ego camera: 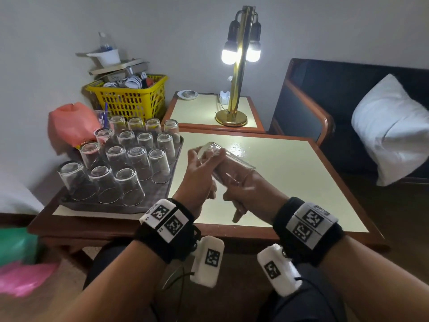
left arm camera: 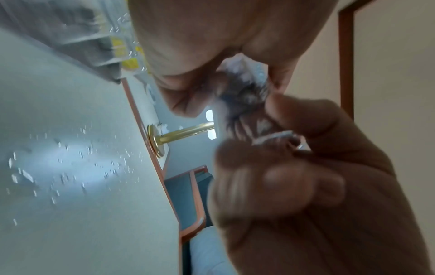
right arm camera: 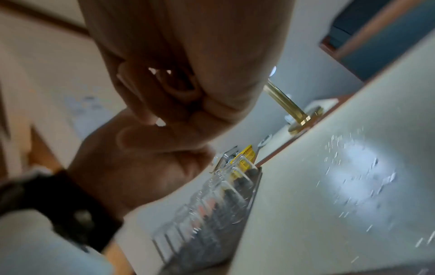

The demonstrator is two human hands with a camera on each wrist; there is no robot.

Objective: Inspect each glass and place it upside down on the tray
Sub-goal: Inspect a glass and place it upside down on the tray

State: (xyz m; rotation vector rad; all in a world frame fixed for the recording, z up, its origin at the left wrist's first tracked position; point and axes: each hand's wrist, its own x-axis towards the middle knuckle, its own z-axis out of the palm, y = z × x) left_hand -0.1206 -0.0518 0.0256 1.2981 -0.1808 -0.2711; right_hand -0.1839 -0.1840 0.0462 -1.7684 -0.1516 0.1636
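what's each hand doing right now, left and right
Left hand: holding the glass near its base.
Right hand: gripping the same glass near its rim.

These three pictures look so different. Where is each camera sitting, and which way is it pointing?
Head: worn on the head, looking down at the table, tray and held glass; both forearms show.
Left wrist: looks along the left hand toward the lamp.
Right wrist: looks along the right hand toward the tray.
All three show the lamp.
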